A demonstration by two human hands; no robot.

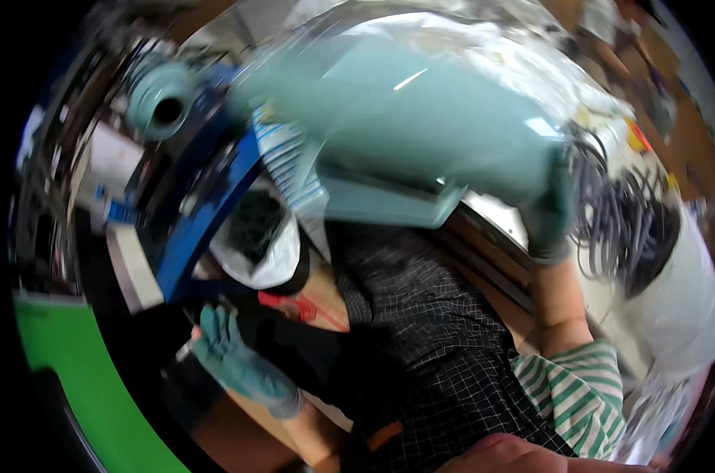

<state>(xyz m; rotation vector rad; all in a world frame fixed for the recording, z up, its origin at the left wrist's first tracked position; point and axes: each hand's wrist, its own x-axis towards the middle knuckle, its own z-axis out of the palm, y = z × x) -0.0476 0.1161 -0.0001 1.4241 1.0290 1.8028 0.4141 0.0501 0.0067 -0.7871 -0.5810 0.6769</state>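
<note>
A large, glossy pale green curved shell point(420, 118) stretches across the upper middle, smeared by motion. At its right end, my right hand point(550, 209), in a grey-green work glove, grips its edge. The fingers are partly blurred there. Low on the left, my left hand point(243, 363) wears a matching glove. Its fingers are stretched out toward the upper left, apart from the shell. Close to those fingertips is a small silvery thing, too blurred to name.
A blue frame point(207, 217) and a bin lined with a white bag point(274, 272), dark tangled stuff inside, stand left of centre. Upper left is a pale green round part point(160, 98) with a dark hole. Coiled grey cables point(621, 213) lie right. Another person point(610, 35) is far right.
</note>
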